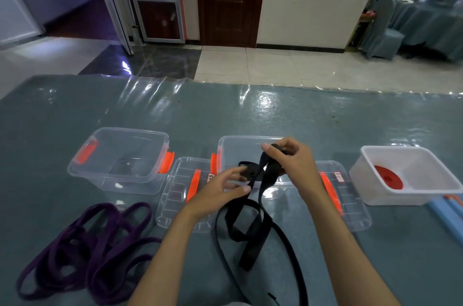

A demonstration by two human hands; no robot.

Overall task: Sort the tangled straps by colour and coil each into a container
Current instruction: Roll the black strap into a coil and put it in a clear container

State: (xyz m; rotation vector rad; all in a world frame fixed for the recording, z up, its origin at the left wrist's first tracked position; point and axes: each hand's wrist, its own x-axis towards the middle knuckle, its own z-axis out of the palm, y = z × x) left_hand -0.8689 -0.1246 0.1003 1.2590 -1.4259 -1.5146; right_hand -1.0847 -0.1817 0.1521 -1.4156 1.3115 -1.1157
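A black strap (246, 228) hangs in loose loops over the table in front of me. My right hand (288, 158) pinches its upper end above the middle clear container (225, 145). My left hand (220, 190) holds a small coiled part of the same strap just below and to the left. A purple strap (82, 243) lies in a loose tangle at the near left. A coiled red strap (388, 176) sits inside the white tub (431, 193) on the right. The left clear container (120, 155) holds nothing I can see.
Two clear lids with orange handles lie flat: one lid (180, 195) between the clear containers, another lid (348, 200) right of the middle one. Light blue bars (448, 215) lie at the right edge. The table's far edge (225, 82) drops to tiled floor.
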